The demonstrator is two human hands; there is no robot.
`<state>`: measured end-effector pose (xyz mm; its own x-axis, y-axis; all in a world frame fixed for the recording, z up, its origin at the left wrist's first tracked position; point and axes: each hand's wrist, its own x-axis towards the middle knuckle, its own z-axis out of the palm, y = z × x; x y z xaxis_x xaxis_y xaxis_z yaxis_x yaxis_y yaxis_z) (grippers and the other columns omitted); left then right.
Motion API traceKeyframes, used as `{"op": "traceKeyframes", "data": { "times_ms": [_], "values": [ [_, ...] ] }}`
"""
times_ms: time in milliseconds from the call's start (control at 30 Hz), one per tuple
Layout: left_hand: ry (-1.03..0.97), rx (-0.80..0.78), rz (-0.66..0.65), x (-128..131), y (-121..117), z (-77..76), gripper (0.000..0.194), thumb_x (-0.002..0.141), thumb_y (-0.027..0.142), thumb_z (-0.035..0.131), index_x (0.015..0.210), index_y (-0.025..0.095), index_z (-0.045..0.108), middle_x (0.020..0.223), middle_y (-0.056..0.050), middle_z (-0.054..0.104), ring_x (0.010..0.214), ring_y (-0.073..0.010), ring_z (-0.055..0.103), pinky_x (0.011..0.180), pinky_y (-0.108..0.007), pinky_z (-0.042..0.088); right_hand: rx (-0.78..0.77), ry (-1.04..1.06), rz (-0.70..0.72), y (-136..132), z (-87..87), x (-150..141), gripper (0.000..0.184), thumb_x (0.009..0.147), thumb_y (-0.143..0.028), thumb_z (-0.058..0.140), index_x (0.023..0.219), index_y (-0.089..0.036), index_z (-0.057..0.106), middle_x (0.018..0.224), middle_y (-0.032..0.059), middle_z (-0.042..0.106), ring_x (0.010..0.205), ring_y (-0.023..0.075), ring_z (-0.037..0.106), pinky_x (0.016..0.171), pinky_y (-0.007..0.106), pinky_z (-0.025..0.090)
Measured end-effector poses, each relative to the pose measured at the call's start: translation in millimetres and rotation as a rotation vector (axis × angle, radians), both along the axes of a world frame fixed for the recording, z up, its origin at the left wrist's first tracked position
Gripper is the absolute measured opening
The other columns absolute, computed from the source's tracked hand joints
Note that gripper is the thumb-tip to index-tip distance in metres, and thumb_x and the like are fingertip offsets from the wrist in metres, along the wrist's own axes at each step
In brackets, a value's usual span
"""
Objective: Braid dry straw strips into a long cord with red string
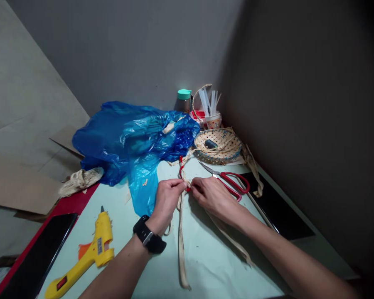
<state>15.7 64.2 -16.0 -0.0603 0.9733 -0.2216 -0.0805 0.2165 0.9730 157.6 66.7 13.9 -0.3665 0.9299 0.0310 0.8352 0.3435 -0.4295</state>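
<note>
My left hand (168, 198), with a black watch on its wrist, pinches pale dried-fibre strips (181, 241) near the table's middle. Close beside it, my right hand (210, 195) is closed on the same strips, its fingertips almost meeting the left ones. One long strip hangs down toward me, and another trails out under my right forearm. A red twisted cord (181, 166) runs up from between the hands, and a bit of red shows at the fingertips. Red-handled scissors (229, 178) lie just beyond my right hand. How the strips and cord join is hidden by my fingers.
A yellow glue gun (95, 249) lies at left near a black phone (43, 257). Behind are a blue plastic bag (127, 137), a woven basket (218, 155), a cup (213, 121) of glue sticks and a green-lidded jar (183, 97). A dark flat panel (277, 207) is at right.
</note>
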Motion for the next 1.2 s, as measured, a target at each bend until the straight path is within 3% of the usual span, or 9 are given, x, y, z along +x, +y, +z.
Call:
{"op": "traceKeyframes", "data": {
  "times_ms": [67,133,300,433,600,767,867,1067,1200],
  "values": [
    [0.014,0.012,0.006,0.5,-0.3,0.3,0.014,0.064,0.025,0.069,0.058,0.013,0.065,0.054,0.002,0.052,0.049,-0.0064,0.036,0.046,-0.02,0.026,0.029,-0.025,-0.011,-2.9,1.0,-0.8,0.022,0.085,-0.021,0.046,0.069,-0.016,0.061,0.06,0.006,0.061,0.051,0.0145,0.048,0.051,0.029,0.02],
    [-0.038,-0.005,-0.005,-0.1,-0.6,3.7,0.014,0.064,0.025,0.069,0.057,0.013,0.065,0.052,0.002,0.052,0.048,-0.0065,0.037,0.045,-0.02,0.027,-0.012,0.079,-0.001,-3.6,-0.3,-0.4,0.023,0.086,-0.022,0.045,0.07,-0.016,0.061,0.062,0.0059,0.063,0.054,0.0147,0.051,0.052,0.027,0.024],
    [-0.214,-0.045,-0.122,-3.1,-1.7,12.4,0.016,0.067,0.027,0.068,0.064,0.012,0.066,0.053,0.0,0.056,0.043,-0.0059,0.039,0.044,-0.019,0.027,-0.308,0.503,0.062,4.1,-8.4,0.5,0.033,0.094,-0.031,0.034,0.082,-0.015,0.06,0.068,0.0034,0.065,0.055,0.0121,0.055,0.055,0.023,0.035],
    [-0.193,-0.029,-0.057,-2.3,-2.3,6.2,0.015,0.066,0.026,0.069,0.063,0.012,0.066,0.049,0.004,0.049,0.043,-0.0042,0.033,0.045,-0.019,0.026,-0.222,0.474,-0.015,13.5,-15.3,-5.1,0.034,0.091,-0.036,0.04,0.069,-0.015,0.057,0.064,0.0009,0.057,0.057,0.0114,0.047,0.053,0.022,0.03],
    [0.186,0.161,-0.049,-2.4,-3.2,-1.5,0.019,0.076,0.025,0.056,0.073,0.014,0.072,0.062,0.0,0.062,0.059,-0.0115,0.049,0.058,-0.022,0.037,-0.184,0.521,0.007,18.1,-29.6,-9.1,0.036,0.087,-0.034,0.041,0.06,-0.015,0.055,0.054,-0.0013,0.048,0.054,0.0112,0.039,0.051,0.023,0.025],
    [0.593,0.296,-0.165,-4.6,-5.8,10.0,0.027,0.082,0.019,0.047,0.086,0.016,0.074,0.076,-0.004,0.069,0.074,-0.0177,0.058,0.069,-0.027,0.041,-0.171,0.642,-0.086,14.9,-37.3,-9.1,0.03,0.082,-0.033,0.047,0.07,-0.015,0.066,0.061,0.0018,0.06,0.059,0.014,0.048,0.052,0.023,0.029],
    [0.786,0.313,-0.129,-5.6,-6.8,16.0,0.025,0.082,0.017,0.05,0.091,0.015,0.073,0.084,-0.008,0.069,0.081,-0.0192,0.059,0.074,-0.028,0.041,-0.149,0.673,-0.137,10.7,-33.0,-11.0,0.027,0.08,-0.032,0.049,0.072,-0.015,0.068,0.062,0.0021,0.062,0.059,0.0139,0.049,0.051,0.022,0.03],
    [0.999,0.334,-0.054,-4.0,-11.1,26.4,0.016,0.081,0.017,0.054,0.076,0.014,0.07,0.079,-0.007,0.066,0.077,-0.0181,0.059,0.071,-0.028,0.04,-0.036,0.559,-0.15,5.1,-26.1,-13.0,0.025,0.08,-0.027,0.049,0.065,-0.015,0.065,0.054,0.0012,0.057,0.052,0.0119,0.044,0.05,0.023,0.027],
    [1.185,0.416,-0.092,8.6,-26.3,29.0,0.022,0.085,0.015,0.047,0.079,0.015,0.068,0.079,-0.006,0.063,0.074,-0.0176,0.06,0.067,-0.028,0.043,-0.09,0.658,-0.11,7.2,-29.2,-9.5,0.028,0.08,-0.027,0.048,0.058,-0.015,0.059,0.051,-0.0005,0.053,0.051,0.0107,0.043,0.049,0.022,0.027]
  ]
}}
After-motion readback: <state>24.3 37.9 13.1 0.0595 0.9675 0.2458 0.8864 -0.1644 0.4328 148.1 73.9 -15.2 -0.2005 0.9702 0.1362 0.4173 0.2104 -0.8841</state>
